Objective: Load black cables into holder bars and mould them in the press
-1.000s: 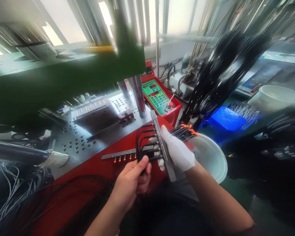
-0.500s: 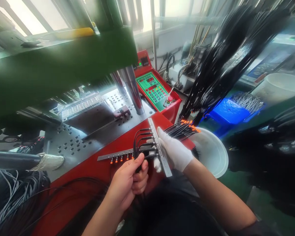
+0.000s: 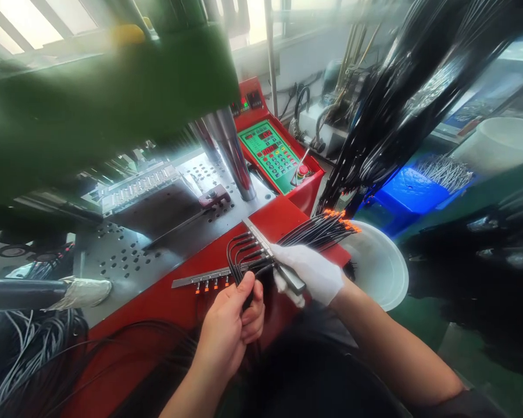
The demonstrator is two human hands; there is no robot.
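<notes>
My right hand (image 3: 307,271), in a white glove, is closed around a grey metal bar (image 3: 268,251) held over the red table (image 3: 165,302). Several black cables (image 3: 239,249) loop out of the bar's left side. Their orange-tipped ends (image 3: 337,223) fan out to the right. My bare left hand (image 3: 233,325) pinches the bundle of black cables just below the bar. A second metal bar with orange-tipped plugs (image 3: 204,280) lies flat on the red table to the left of my hands.
A green press head (image 3: 91,104) hangs above a perforated steel plate (image 3: 126,244) with chrome columns (image 3: 230,151). Behind stands a green control panel (image 3: 272,154). A white bowl (image 3: 381,267), blue bin (image 3: 412,191) and hanging black cables (image 3: 401,98) are on the right. Grey wires (image 3: 21,354) lie at the left.
My right hand has tilted the bar flatter and moved it slightly left and down. My left hand has followed, keeping its pinch on the cables. The view has shifted a little.
</notes>
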